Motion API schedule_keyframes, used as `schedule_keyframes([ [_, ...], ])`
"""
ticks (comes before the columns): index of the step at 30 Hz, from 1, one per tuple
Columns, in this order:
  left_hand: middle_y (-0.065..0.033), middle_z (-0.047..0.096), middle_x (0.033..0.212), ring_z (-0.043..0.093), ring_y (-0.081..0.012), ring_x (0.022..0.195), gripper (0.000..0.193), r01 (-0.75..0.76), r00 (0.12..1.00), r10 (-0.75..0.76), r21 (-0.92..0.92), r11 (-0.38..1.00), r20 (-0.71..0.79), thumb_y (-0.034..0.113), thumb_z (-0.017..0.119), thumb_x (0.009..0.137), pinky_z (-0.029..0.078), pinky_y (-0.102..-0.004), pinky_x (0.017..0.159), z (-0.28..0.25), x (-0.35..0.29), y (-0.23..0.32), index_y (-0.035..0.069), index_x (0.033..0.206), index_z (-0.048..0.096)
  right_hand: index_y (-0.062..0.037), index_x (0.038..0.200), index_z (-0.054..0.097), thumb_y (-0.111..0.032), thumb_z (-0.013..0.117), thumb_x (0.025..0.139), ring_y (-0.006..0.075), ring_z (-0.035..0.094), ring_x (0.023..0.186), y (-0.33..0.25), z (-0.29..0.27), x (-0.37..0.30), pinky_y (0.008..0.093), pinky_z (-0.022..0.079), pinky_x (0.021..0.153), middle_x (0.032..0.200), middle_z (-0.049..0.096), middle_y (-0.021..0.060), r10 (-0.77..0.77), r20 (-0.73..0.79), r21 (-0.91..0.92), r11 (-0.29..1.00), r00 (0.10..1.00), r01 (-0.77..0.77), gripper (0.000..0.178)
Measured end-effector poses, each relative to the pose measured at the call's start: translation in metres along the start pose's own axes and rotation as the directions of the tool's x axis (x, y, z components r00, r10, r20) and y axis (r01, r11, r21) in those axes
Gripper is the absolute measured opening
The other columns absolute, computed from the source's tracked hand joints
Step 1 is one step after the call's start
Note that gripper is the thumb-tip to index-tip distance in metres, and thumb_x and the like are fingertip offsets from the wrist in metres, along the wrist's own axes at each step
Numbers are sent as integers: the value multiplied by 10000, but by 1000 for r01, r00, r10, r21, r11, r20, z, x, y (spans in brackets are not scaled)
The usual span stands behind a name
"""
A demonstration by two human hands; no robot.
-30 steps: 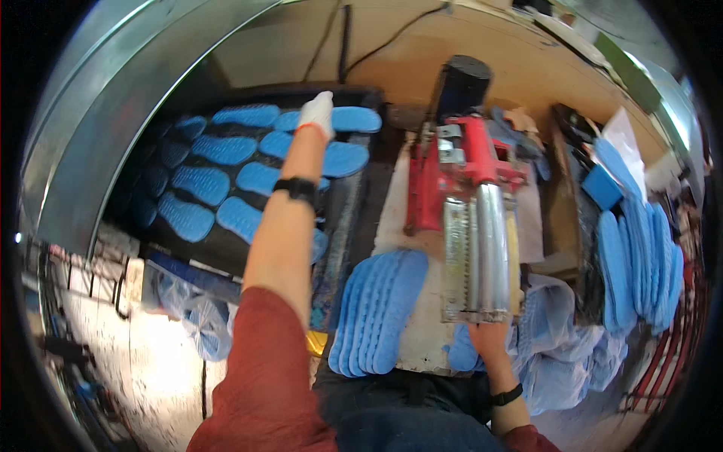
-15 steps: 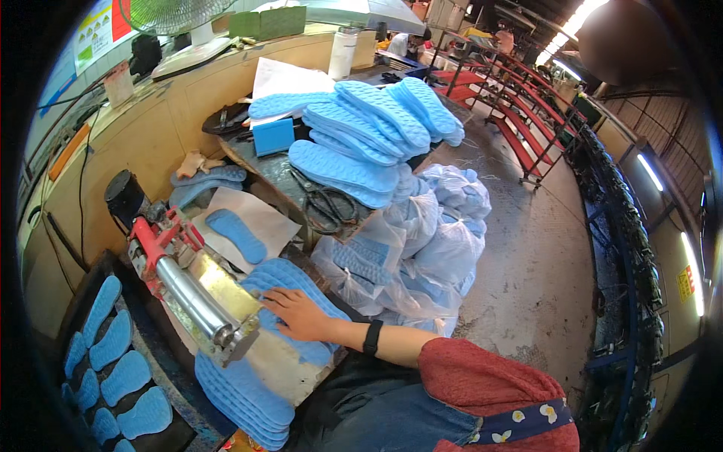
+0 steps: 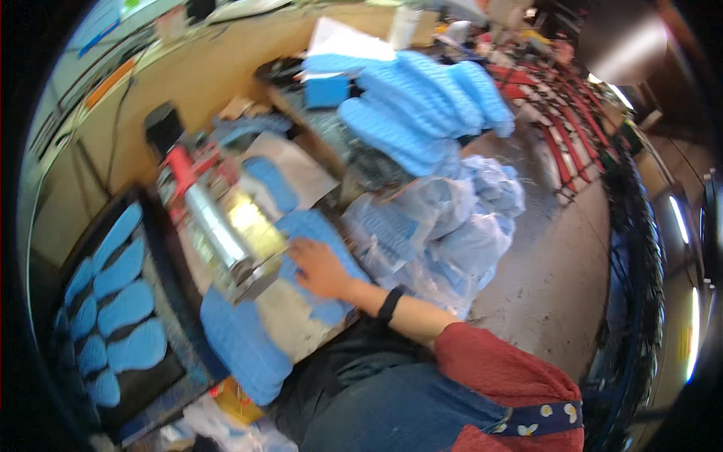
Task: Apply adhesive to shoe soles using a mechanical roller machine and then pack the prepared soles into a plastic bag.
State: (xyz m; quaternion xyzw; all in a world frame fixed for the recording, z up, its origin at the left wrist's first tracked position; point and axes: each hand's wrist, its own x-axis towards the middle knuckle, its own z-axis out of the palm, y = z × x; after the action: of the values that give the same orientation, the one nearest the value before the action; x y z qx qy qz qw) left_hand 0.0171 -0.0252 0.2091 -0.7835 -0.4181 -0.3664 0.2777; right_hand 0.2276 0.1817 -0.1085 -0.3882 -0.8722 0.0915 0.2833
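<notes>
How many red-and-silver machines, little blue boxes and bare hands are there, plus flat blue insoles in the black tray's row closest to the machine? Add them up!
Red-and-silver machine: 1
Little blue box: 1
Bare right hand: 1
Flat blue insoles in that row of the black tray: 4
Total: 7

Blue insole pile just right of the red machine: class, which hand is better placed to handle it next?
Likely the right hand: it lies over the insole pile, by the red machine; the left hand is out of view.

blurred right hand (image 3: 320,269), blue insoles (image 3: 310,224) partly hidden beneath; red racks (image 3: 514,77) smeared, apron (image 3: 392,407) cut off below
</notes>
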Motion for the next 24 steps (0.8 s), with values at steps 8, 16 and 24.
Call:
schedule_keyframes([
  [8, -166, 568, 1041, 588, -252, 943, 343, 924, 360, -920, -192, 330, 155, 44, 594, 829, 466, -337, 858, 118, -107, 1, 10, 1160, 512, 4, 1287, 445, -178, 672, 771, 398, 467, 1171, 12, -10, -4, 467, 365, 996, 1277, 496, 218, 93, -184, 132, 989, 979, -69, 592],
  [16, -197, 479, 1218, 448, -374, 1147, 709, 785, 466, -854, 337, 520, 233, 321, 734, 715, 398, -449, 934, 224, -165, -55, -38, 1234, 410, 17, 1407, 263, -469, 725, 726, 431, 440, 1178, 32, -11, -2, 472, 355, 998, 1290, 446, 296, 493, 37, 135, 859, 869, -493, 956],
  [24, -262, 595, 1069, 589, -412, 1006, 900, 682, 28, -867, 625, 381, 498, 671, 628, 656, 433, -490, 889, 260, -179, -101, -26, 1208, 493, -55, 1422, 250, -334, 828, 621, 428, 484, 1068, -12, -29, 12, 466, 414, 909, 1201, 465, 257, 309, -124, 107, 949, 943, -297, 1026],
])
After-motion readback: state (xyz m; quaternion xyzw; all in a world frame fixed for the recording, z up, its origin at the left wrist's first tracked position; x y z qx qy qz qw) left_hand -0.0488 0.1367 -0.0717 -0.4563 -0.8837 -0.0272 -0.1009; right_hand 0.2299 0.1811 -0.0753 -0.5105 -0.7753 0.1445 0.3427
